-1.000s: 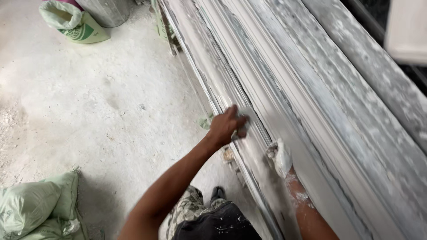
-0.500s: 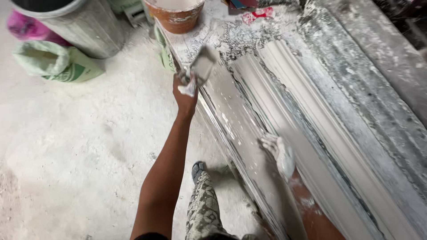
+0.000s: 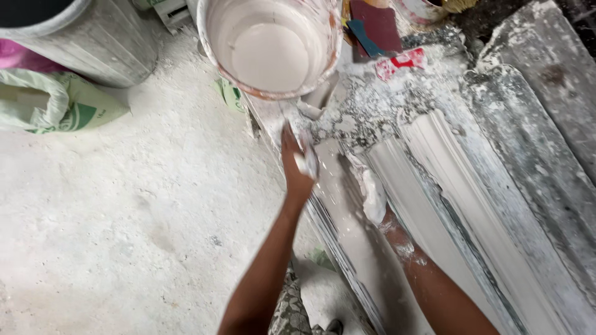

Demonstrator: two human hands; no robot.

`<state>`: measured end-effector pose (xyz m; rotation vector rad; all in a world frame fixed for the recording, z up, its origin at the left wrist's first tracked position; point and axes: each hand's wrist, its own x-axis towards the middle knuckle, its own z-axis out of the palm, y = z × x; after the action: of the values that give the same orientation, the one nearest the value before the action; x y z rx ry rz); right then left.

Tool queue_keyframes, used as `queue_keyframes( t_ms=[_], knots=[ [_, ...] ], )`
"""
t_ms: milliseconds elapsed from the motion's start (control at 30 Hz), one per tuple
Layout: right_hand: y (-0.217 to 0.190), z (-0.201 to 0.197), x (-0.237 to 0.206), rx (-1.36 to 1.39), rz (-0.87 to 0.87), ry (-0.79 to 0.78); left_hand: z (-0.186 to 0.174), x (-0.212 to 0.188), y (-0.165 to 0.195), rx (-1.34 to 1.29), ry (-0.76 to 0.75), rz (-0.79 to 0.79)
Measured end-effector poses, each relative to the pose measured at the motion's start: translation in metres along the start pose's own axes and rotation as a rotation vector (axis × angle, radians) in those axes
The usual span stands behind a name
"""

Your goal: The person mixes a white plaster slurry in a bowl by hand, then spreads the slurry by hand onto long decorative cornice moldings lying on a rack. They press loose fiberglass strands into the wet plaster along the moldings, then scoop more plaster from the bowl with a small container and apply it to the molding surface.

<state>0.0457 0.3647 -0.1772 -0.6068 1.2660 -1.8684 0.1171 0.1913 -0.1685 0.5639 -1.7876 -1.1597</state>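
At far left, top: grey metal drum [image 3: 93, 43], dusty, cut off by frame edge; pink bag [image 3: 18, 54] tucked beside it; below it a white-and-green sack [image 3: 59, 105], slumped on floor [image 3: 124, 205]; floor pale, coated w/ white powder.
Top centre: plastic bucket [image 3: 273, 46], rim stained orange-brown, holding pale creamy plaster mix; stands at head of the long mould bench [image 3: 528, 186], just above left hand.
Centre: left hand [image 3: 297, 164], arm reaching up from bottom of frame; fingers curled tight round a small flat tool [image 3: 306, 158], white-smeared, blade end pointing toward bucket; tool's exact kind too blurred to tell; hand sits at bench's left edge, near bucket base but apart from it.
Centre-right: right hand [image 3: 372, 192], thickly caked in wet plaster; laid mostly flat, fingers loosely extended, on smooth wet plaster strip [image 3: 347, 236] running down the bench; holds nothing visible; forearm spattered white.
Right: white moulded cornice length [image 3: 459, 186], ribbed profile, lying lengthwise on bench, just beside right forearm; crusted dry plaster crumbs [image 3: 379, 105] at its top end.
Top right: red scrap [image 3: 400, 62] and dark red-and-blue pieces [image 3: 372, 25] beyond the crumbs; grey crusted boards [image 3: 546, 111] at far right.
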Motion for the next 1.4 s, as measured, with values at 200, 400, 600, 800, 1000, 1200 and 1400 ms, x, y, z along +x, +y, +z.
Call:
queue_keyframes(
  t_ms=[200, 400, 600, 800, 1000, 1200, 1400],
  knots=[
    [0.001, -0.004, 0.051, -0.694, -0.212, -0.120, 0.010, -0.055, 0.019, 0.528, -0.376, -0.222],
    [-0.016, 0.011, 0.088, -1.200, -0.167, -0.308, 0.024, -0.036, 0.010, 0.604, -0.504, -0.402],
    [-0.047, 0.035, 0.054, -0.978, 0.570, -0.192, 0.028, -0.070, 0.011, 0.589, -0.385, -0.282],
    [-0.055, 0.023, -0.039, -1.252, -0.312, -0.188, 0.037, -0.148, 0.060, 0.625, -0.519, -0.416],
    [-0.059, -0.036, -0.203, -1.123, 0.219, -0.328, 0.054, -0.293, 0.148, 0.533, -0.472, -0.390],
    [-0.059, -0.102, -0.403, -1.179, -0.035, -0.392, 0.078, -0.480, 0.233, 0.583, -0.411, -0.235],
    [-0.065, -0.161, -0.627, -1.189, -0.075, -0.437, 0.103, -0.690, 0.341, 0.521, -0.335, -0.186]
  ],
)
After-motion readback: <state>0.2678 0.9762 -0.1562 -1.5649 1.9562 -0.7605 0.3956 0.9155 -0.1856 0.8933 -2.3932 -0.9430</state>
